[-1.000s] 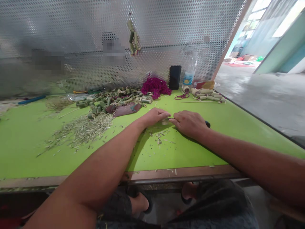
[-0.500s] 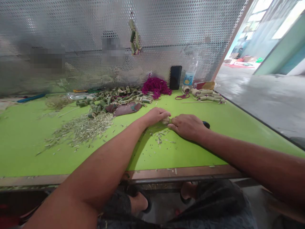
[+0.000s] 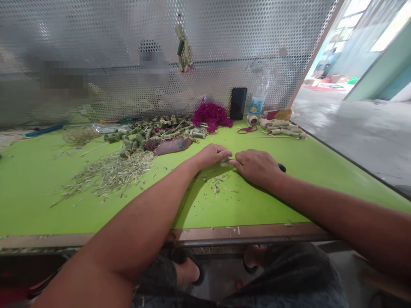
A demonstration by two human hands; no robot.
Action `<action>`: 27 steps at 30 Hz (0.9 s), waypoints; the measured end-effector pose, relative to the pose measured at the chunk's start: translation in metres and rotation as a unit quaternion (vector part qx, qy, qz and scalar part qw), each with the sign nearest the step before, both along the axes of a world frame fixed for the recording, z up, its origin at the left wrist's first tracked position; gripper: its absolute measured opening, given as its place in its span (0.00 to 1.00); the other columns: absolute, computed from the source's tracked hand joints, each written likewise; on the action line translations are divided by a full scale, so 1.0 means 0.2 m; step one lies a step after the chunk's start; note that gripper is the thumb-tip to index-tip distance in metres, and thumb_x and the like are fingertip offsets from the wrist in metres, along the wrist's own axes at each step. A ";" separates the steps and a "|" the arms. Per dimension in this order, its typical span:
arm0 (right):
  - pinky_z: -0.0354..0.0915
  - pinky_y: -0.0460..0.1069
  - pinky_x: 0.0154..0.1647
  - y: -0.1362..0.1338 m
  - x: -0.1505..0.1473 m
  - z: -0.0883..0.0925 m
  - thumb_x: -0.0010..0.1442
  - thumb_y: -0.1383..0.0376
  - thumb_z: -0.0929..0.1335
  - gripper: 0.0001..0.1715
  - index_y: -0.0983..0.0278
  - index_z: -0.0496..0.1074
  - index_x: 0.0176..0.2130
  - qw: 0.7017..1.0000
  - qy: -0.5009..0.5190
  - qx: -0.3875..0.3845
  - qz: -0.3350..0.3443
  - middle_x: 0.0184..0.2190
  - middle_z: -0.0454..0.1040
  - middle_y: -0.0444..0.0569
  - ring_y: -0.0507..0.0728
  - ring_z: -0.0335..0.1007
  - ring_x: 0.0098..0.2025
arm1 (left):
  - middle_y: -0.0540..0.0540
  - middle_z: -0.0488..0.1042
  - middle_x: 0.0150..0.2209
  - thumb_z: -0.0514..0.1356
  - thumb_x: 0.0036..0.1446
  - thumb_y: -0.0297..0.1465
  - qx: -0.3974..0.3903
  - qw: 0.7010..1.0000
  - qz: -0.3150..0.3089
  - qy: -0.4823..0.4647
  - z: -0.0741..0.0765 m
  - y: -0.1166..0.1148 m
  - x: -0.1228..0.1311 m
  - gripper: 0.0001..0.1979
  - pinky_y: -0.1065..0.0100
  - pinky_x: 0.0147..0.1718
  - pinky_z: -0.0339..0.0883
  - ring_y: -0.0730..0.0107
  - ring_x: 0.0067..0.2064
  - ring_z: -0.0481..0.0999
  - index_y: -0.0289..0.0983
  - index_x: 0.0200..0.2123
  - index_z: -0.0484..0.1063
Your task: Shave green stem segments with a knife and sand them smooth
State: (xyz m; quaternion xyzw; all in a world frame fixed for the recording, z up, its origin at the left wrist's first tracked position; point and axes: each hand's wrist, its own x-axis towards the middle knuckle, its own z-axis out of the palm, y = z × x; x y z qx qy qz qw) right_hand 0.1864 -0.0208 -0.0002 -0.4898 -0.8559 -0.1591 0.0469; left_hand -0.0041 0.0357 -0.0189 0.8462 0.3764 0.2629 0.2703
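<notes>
My left fingers (image 3: 224,153) close on a pale piece (image 3: 224,163); beside them, my right fingers (image 3: 243,156), wrapped round a black handle (image 3: 282,168), should stroke lightly.

Perforated panel (image 3: 218,42), green tabletop (image 3: 321,171), grey floor (image 3: 340,124), bright window (image 3: 351,21)

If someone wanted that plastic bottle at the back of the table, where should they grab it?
Probably around the label, from the near side and slightly above. The plastic bottle stands on end with its label uncovered. A bamboo piece sits before its base, the perforated panel rises close behind, and a black phone stands to the left, so those sides look awkward.
</notes>
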 end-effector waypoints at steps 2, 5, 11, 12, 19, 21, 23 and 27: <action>0.54 0.49 0.31 0.00 -0.01 0.00 0.68 0.52 0.53 0.28 0.64 0.73 0.37 1.000 -0.015 -0.018 0.008 0.31 0.76 0.53 0.57 0.70 0.34 | 0.50 0.66 0.22 0.52 0.59 0.45 -0.005 1.000 0.003 -0.005 0.00 0.00 0.00 0.22 0.69 0.28 0.55 0.71 0.27 0.62 0.32 0.27 0.73; 0.54 0.49 0.31 -0.01 -0.01 -0.01 0.68 0.51 0.53 0.29 0.62 0.74 0.37 0.998 -0.031 -0.041 0.027 0.31 0.77 0.53 0.58 0.70 0.34 | 0.48 0.71 0.26 0.52 0.59 0.45 -0.022 0.999 0.022 -0.012 -0.01 0.01 0.00 0.23 0.69 0.30 0.58 0.70 0.29 0.66 0.31 0.33 0.76; 0.53 0.49 0.31 -0.04 0.01 0.00 0.68 0.50 0.53 0.29 0.63 0.73 0.37 1.000 0.003 -0.002 -0.005 0.33 0.76 0.52 0.57 0.69 0.36 | 0.44 0.76 0.39 0.51 0.61 0.43 -0.020 0.999 -0.023 -0.028 -0.01 0.00 -0.03 0.22 0.67 0.41 0.63 0.66 0.40 0.72 0.32 0.43 0.76; 0.52 0.49 0.30 -0.04 0.01 0.00 0.68 0.51 0.52 0.29 0.63 0.73 0.37 1.000 0.014 0.011 -0.013 0.33 0.76 0.52 0.57 0.69 0.36 | 0.44 0.76 0.41 0.51 0.62 0.43 -0.022 0.999 -0.030 -0.031 -0.01 0.00 -0.03 0.22 0.67 0.42 0.63 0.65 0.41 0.72 0.33 0.44 0.75; 0.48 0.49 0.29 -0.01 0.02 -0.01 0.69 0.51 0.50 0.31 0.63 0.72 0.35 0.999 0.039 0.031 0.000 0.30 0.75 0.51 0.56 0.66 0.33 | 0.44 0.76 0.42 0.50 0.62 0.40 -0.032 0.998 -0.039 -0.022 0.01 -0.01 -0.04 0.20 0.66 0.43 0.64 0.66 0.40 0.72 0.33 0.44 0.74; 0.49 0.49 0.29 -0.01 0.02 -0.01 0.69 0.51 0.51 0.31 0.63 0.72 0.35 0.999 0.039 0.034 0.005 0.29 0.75 0.51 0.56 0.67 0.33 | 0.43 0.76 0.41 0.50 0.63 0.40 -0.030 0.998 -0.041 -0.021 0.01 -0.01 -0.04 0.20 0.65 0.43 0.64 0.66 0.40 0.72 0.32 0.45 0.74; 0.49 0.50 0.30 -0.01 0.02 -0.02 0.69 0.51 0.51 0.30 0.62 0.73 0.35 0.999 0.038 0.036 0.013 0.30 0.75 0.51 0.57 0.67 0.33 | 0.43 0.76 0.41 0.50 0.63 0.40 -0.024 0.999 -0.043 -0.021 0.01 -0.01 -0.04 0.21 0.65 0.44 0.64 0.65 0.41 0.72 0.32 0.45 0.74; 0.50 0.49 0.31 -0.01 0.01 -0.02 0.69 0.51 0.52 0.29 0.63 0.73 0.36 0.999 0.035 0.032 0.018 0.31 0.76 0.51 0.57 0.67 0.34 | 0.42 0.76 0.43 0.50 0.63 0.39 -0.024 0.999 -0.043 -0.021 0.02 -0.01 -0.04 0.20 0.65 0.46 0.63 0.64 0.44 0.72 0.32 0.45 0.75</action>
